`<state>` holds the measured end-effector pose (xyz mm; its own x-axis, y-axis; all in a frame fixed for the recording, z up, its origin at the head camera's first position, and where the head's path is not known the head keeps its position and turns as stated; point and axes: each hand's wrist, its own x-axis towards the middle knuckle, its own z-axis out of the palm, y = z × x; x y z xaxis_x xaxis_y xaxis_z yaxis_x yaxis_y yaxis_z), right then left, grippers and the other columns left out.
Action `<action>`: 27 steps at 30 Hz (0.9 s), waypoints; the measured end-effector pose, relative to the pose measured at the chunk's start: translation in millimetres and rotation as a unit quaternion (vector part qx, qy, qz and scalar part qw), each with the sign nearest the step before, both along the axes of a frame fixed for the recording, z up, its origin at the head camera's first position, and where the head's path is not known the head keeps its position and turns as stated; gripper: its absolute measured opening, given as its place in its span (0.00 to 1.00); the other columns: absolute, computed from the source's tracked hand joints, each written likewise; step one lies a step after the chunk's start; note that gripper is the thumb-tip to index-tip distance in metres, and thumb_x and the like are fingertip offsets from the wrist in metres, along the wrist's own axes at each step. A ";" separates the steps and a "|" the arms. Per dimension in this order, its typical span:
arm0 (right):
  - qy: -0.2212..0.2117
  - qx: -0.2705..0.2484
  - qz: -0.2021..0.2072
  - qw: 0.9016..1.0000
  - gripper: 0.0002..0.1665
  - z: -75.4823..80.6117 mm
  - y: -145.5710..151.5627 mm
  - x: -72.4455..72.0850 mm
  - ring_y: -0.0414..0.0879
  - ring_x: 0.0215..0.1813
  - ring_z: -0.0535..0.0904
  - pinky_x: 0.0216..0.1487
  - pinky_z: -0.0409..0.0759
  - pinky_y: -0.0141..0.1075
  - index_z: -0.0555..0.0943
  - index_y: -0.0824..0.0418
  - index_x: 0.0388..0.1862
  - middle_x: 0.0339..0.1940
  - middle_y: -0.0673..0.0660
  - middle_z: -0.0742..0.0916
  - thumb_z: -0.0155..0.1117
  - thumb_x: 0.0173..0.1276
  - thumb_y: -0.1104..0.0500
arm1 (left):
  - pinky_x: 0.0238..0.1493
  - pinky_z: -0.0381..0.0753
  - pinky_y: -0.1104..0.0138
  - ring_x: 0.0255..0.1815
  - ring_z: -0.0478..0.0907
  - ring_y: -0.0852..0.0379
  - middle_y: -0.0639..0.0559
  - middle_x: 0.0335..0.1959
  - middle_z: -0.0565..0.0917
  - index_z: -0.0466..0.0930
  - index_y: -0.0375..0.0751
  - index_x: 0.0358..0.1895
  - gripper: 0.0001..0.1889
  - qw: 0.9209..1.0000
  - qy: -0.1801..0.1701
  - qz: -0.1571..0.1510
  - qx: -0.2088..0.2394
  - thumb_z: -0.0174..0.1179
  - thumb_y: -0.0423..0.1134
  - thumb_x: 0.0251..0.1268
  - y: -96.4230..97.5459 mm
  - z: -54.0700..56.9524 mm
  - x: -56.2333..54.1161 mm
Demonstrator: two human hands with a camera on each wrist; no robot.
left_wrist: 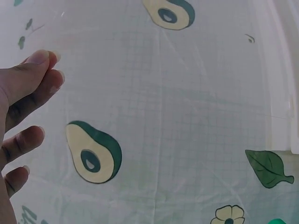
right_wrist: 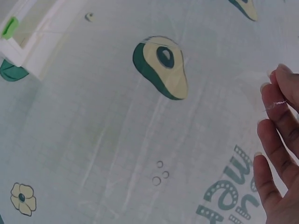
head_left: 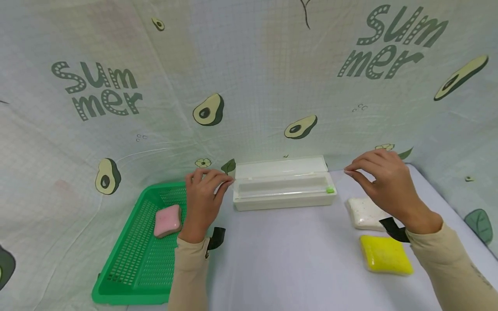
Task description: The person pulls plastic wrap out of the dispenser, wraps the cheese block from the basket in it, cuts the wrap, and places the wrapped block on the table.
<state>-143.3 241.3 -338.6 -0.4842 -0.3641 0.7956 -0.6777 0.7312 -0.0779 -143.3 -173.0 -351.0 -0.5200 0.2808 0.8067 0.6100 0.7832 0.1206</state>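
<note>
Both hands are raised at either side of a white cling film dispenser, whose lid stands up at the back. A bright green slide cutter sits at the right end of its front. My left hand pinches thumb against fingertips beside the dispenser's left end. On the other side, my right hand makes the same pinch, farther out from the box. Clear cling film stretches between the hands, showing as faint creases and edges in the wrist views; in the head view it is barely visible.
A green plastic basket stands at left, partly behind the left forearm, with a pink wrapped block inside. Below the right hand lie a white block and a yellow block. Printed cloth hangs behind the table.
</note>
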 end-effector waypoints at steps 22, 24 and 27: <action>0.015 0.002 -0.012 1.000 0.42 20.6 -0.3 10.6 0.61 0.42 0.79 0.42 0.64 0.45 0.89 0.69 0.34 0.33 0.63 0.89 0.46 0.84 0.35 | 0.54 0.63 0.45 0.48 0.75 0.42 0.48 0.36 0.89 0.92 0.40 0.41 0.04 1.000 0.008 0.002 0.005 0.74 0.34 0.65 0.4 20.8 7.2; 0.008 0.010 -0.018 1.000 0.43 23.0 0.4 12.6 0.60 0.43 0.79 0.43 0.64 0.44 0.89 0.69 0.35 0.33 0.63 0.89 0.45 0.85 0.35 | 0.55 0.63 0.44 0.49 0.75 0.42 0.48 0.36 0.89 0.92 0.40 0.41 0.04 1.000 0.003 0.004 0.004 0.73 0.34 0.65 0.4 22.9 8.5; 0.013 0.007 -0.015 1.000 0.42 26.1 -0.2 14.3 0.61 0.43 0.78 0.43 0.64 0.45 0.88 0.70 0.35 0.33 0.64 0.89 0.46 0.85 0.36 | 0.55 0.63 0.45 0.49 0.75 0.42 0.48 0.36 0.89 0.92 0.40 0.41 0.04 1.000 0.002 0.002 0.006 0.73 0.34 0.65 0.3 25.9 10.1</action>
<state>-129.0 241.1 -312.5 -0.4748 -0.3615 0.8025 -0.6570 0.7522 -0.0499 -133.2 -172.7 -325.0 -0.5178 0.2687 0.8122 0.6077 0.7838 0.1282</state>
